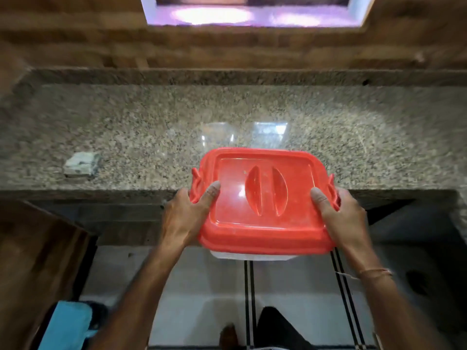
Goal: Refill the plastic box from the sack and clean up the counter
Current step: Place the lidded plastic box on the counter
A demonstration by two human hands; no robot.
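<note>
Box [252,256] (red lid [264,198] on) gripped by left hand [187,213], right hand [338,215].

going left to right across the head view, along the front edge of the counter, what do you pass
small pale grey stone block on the speckled granite counter → left hand → red-lidded clear plastic box, held at its sides by both hands → right hand
</note>
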